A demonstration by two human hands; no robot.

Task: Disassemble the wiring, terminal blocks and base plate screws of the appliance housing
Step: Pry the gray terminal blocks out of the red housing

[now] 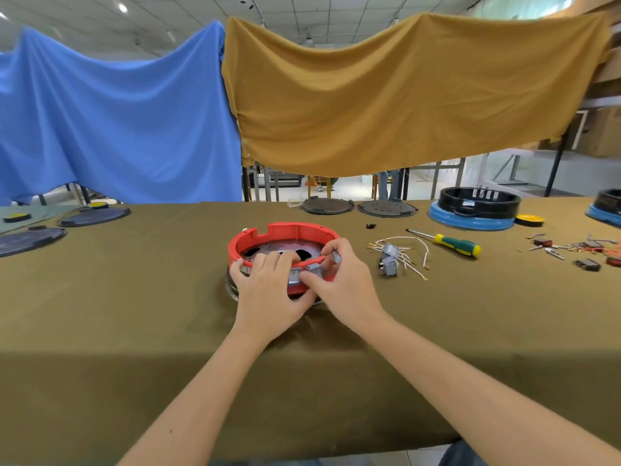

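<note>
Sits near the middle of the bench [134,297], a red ring-shaped housing [285,232] with a perforated metal base plate [289,247] inside and grey rocker switches [304,274] set in its near wall. Looks like moulded plastic: light, stiff, probably a little springy at the rim, so likely to skid on the cloth unless pinned down. Left hand [268,284] clamped over the near rim, fingers hooked inside and thumb on the outer wall, holding the housing. Right hand [339,280] also gripping the rim, fingers curled over the top edge with what seems a small grey part under the fingertips, thumb pressed by the switches. Best taken at the rim either side of the switches, where the wall is thick; notched far edge probably weaker. Switches likely held by snap tabs, so a steady push from inside rather than a twist, since thin tabs may crack. Lying loose just to the right, removed grey switches with white wires [396,258]: limp, light, easy to snag. Beyond those, a green-and-yellow screwdriver [453,243], well apart from both hands, for the base plate screws.
</note>
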